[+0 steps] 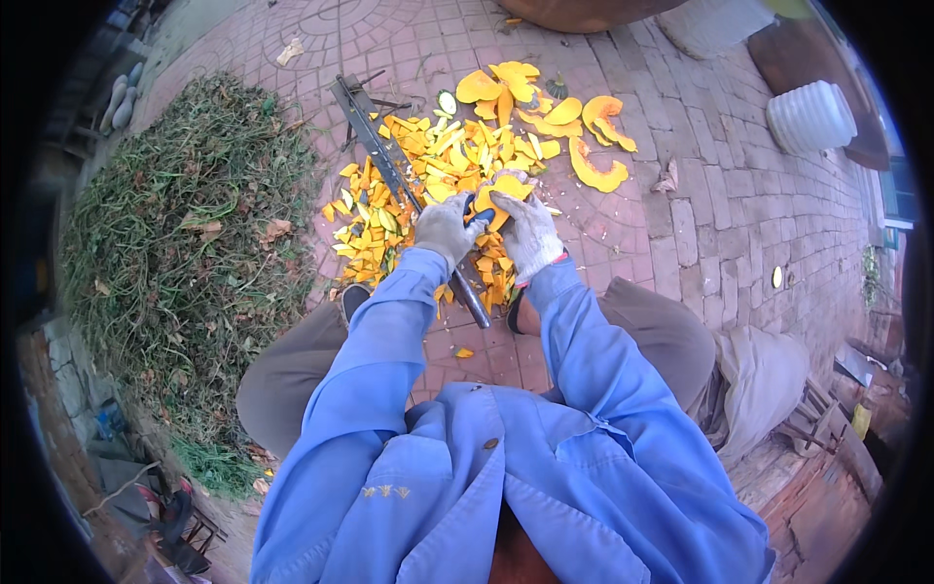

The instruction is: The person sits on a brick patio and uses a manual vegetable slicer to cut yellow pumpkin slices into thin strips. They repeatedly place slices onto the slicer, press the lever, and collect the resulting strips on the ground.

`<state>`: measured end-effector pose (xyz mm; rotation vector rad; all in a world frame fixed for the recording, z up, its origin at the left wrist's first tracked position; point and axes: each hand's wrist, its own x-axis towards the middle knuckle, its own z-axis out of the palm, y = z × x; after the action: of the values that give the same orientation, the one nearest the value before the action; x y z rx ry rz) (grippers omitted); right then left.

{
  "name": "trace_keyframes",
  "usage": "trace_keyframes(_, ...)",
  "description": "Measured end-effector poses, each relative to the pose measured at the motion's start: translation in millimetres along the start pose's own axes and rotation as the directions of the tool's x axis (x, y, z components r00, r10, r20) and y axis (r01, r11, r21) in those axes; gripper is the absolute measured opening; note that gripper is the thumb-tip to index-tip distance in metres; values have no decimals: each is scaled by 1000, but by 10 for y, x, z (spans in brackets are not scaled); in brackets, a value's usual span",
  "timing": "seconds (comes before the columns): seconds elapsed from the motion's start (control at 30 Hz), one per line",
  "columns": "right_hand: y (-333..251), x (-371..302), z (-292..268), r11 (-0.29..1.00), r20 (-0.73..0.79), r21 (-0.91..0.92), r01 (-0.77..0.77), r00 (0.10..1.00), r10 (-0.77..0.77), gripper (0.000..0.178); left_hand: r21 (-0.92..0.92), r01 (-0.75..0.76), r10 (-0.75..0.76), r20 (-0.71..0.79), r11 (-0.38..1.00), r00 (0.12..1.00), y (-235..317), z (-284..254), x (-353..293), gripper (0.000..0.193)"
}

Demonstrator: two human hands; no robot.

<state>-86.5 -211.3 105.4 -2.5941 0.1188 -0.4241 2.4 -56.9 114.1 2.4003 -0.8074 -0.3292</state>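
Both my hands wear pale, soiled work gloves and meet above a heap of cut pumpkin. A curved orange pumpkin slice (504, 195) is held between them. My left hand (448, 232) closes on its near left edge, with dark blue showing at the fingers. My right hand (530, 234) grips the slice from the right. Below and left of my hands, a long dark metal bar (387, 154), like the blade of a hinged chopper, slants across the heap, its rounded end toward me. Chopped pumpkin pieces (375, 209) lie on both sides of it.
Larger pumpkin slices (595, 173) lie beyond the heap to the right. A big pile of cut green vines (195, 214) covers the left side. A ribbed white container (812, 117) stands at the far right on brick paving. Draped cloth (764, 384) lies near my right knee.
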Motion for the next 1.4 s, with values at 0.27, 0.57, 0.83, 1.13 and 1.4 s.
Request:
trace_keyframes(0.27,-618,-451,-127,991,150,131,-4,989,-16,52,-915,393,-297,400,-86,867,202,-208,-850,29)
trace_keyframes(0.57,-935,-757,94,696,475,222,-683,699,534,38,-960,108,-736,268,-259,621,-708,-60,-908,17)
trace_keyframes(0.83,-1374,-232,-407,252,684,337,-907,420,596,25,-933,286,-754,347,-218,558,-968,-2,-468,24)
trace_keyframes(1.13,-1030,-545,-17,485,576,261,-835,538,616,36,-920,309,-709,384,-242,591,-1041,148,-363,19)
trace_keyframes(1.4,-1416,-196,-487,234,678,360,-903,426,599,33,-929,305,-629,367,-210,685,-1172,125,-481,24)
